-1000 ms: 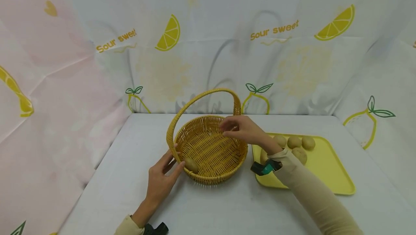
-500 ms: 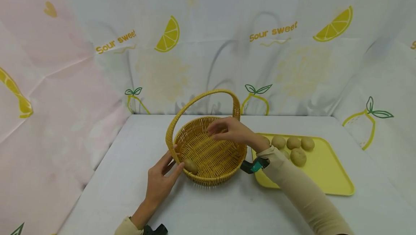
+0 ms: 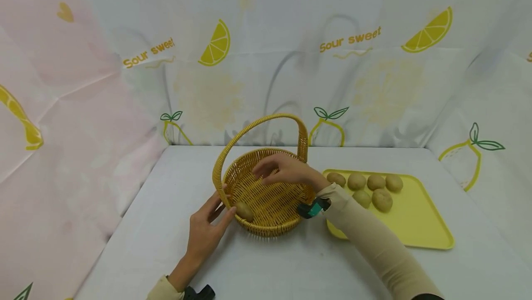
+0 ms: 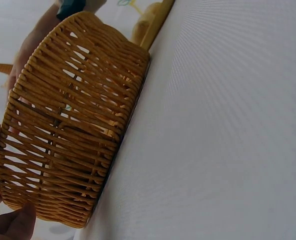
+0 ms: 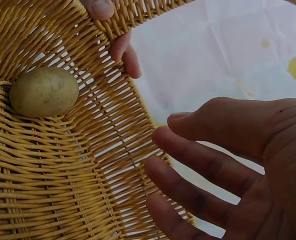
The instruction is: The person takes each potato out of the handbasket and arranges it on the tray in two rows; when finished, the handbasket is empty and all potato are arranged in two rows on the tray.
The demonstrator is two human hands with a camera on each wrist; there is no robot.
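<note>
A round wicker basket [image 3: 268,231] with a tall arched handle stands on the white table. One potato [image 3: 244,211] lies inside it against the near left wall; the right wrist view also shows this potato [image 5: 44,92] on the woven bottom. My left hand [image 3: 208,228] grips the basket's left rim at the foot of the handle, thumb on the near side. Over the basket's opening hovers my right hand [image 3: 287,169], its fingers loosely bent and holding nothing. In the right wrist view its fingers [image 5: 187,170] are spread apart in front of the basket wall.
To the right of the basket lies a yellow tray [image 3: 420,219]. Several potatoes [image 3: 382,200] are grouped in its far left part. A lemon-print cloth [image 3: 266,74] hangs behind the table [image 3: 266,267].
My right hand has moved left, from the basket's right rim to over its middle. More of the potatoes on the tray show now. My left hand and the basket have stayed put.
</note>
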